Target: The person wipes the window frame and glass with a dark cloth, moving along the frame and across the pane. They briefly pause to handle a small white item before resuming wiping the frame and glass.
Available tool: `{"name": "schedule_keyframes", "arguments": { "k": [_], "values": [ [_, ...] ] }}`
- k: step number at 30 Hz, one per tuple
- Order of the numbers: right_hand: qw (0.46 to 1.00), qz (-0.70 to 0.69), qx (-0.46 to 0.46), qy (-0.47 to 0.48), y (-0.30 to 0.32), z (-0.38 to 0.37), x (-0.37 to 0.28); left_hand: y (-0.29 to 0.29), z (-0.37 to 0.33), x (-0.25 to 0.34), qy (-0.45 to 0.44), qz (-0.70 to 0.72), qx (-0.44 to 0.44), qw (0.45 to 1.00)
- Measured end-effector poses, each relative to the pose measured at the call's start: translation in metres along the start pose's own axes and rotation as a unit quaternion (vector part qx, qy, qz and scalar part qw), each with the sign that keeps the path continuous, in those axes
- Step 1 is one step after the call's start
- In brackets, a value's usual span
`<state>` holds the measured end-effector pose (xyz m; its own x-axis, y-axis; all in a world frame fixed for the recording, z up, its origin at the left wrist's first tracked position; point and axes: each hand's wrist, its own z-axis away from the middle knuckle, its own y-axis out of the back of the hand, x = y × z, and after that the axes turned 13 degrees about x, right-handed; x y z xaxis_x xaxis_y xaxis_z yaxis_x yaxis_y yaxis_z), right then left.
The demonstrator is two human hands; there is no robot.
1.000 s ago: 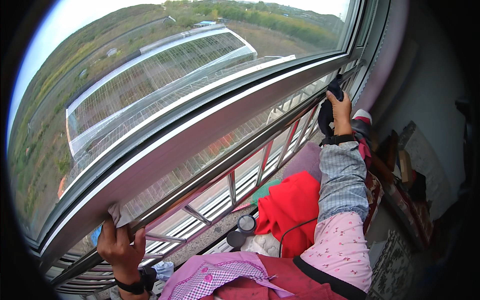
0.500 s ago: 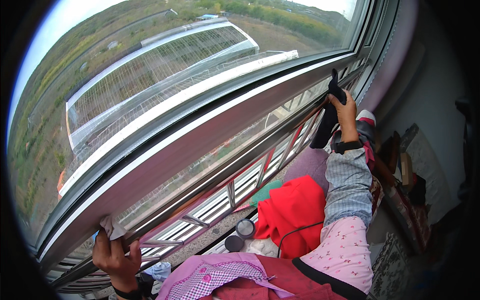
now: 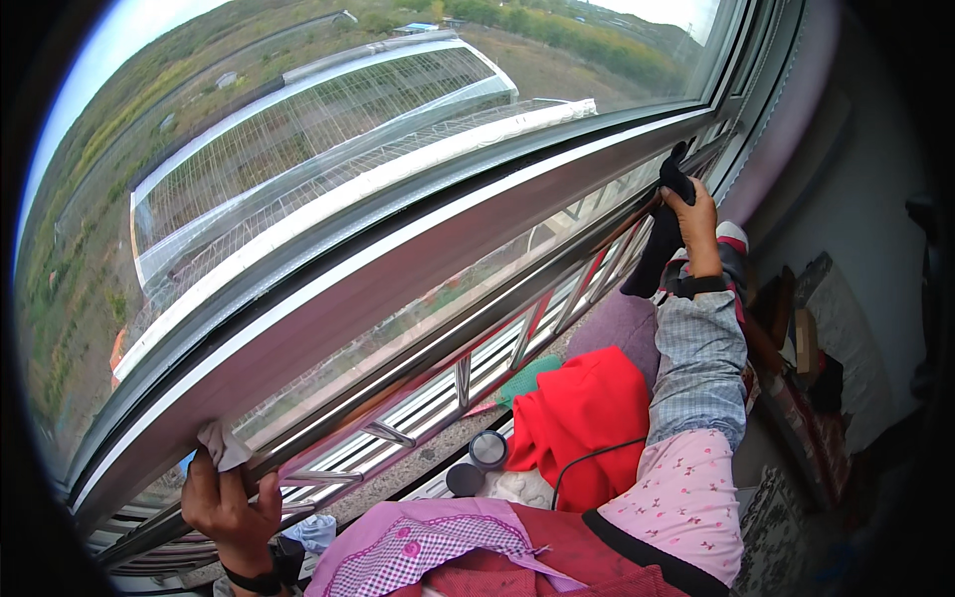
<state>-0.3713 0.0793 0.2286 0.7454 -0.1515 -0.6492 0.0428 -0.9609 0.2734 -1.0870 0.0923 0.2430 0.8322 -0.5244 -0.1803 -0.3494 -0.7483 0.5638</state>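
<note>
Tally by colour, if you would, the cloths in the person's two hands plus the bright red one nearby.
Black cloth, in the right hand: 1
Pale grey cloth, in the left hand: 1
Red cloth: 1
Total: 3

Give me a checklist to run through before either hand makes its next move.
1. Right hand closed on the dark cloth: ok, part of the cloth sticks out above the grip and part hangs below.
2. Pale cloth at the left hand: ok, it shows at the fingertips.
3. Pale cloth spread flat: not ok, it is bunched.
4. Left grip firm: cannot tell, the cloth is partly hidden by the fingers.
5. Red cloth clear of both hands: ok, it lies apart from them.
6. Cable clear of the red cloth: not ok, it crosses it in this view.
</note>
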Motion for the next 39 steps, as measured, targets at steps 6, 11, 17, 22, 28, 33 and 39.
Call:
{"name": "schedule_keyframes", "arguments": {
  "k": [6, 11, 17, 22, 28, 33, 39],
  "values": [
    [0.999, 0.035, -0.015, 0.007, 0.003, -0.002, -0.008, 0.0, -0.002, 0.0, -0.007, 0.005, 0.007, 1.0],
    [0.998, 0.055, 0.012, 0.009, 0.004, 0.0, -0.011, 0.0, -0.002, 0.0, -0.007, 0.005, 0.005, 1.0],
    [0.998, 0.057, 0.01, 0.009, 0.007, 0.002, -0.009, 0.0, 0.001, 0.0, -0.005, -0.009, -0.004, 1.0],
    [0.999, 0.049, -0.004, 0.012, 0.005, 0.0, -0.005, -0.001, 0.001, -0.001, -0.011, -0.009, -0.003, 1.0],
    [0.998, 0.056, -0.008, 0.027, 0.004, -0.005, -0.004, -0.001, 0.001, -0.001, -0.012, -0.007, 0.006, 1.0],
    [0.984, 0.175, 0.003, 0.045, 0.0, -0.028, -0.004, 0.0, 0.002, -0.002, -0.012, -0.027, -0.017, 0.999],
    [0.988, 0.108, -0.113, 0.011, 0.006, -0.044, -0.002, 0.0, 0.002, 0.0, -0.007, -0.016, -0.004, 1.0]
  ]
}}
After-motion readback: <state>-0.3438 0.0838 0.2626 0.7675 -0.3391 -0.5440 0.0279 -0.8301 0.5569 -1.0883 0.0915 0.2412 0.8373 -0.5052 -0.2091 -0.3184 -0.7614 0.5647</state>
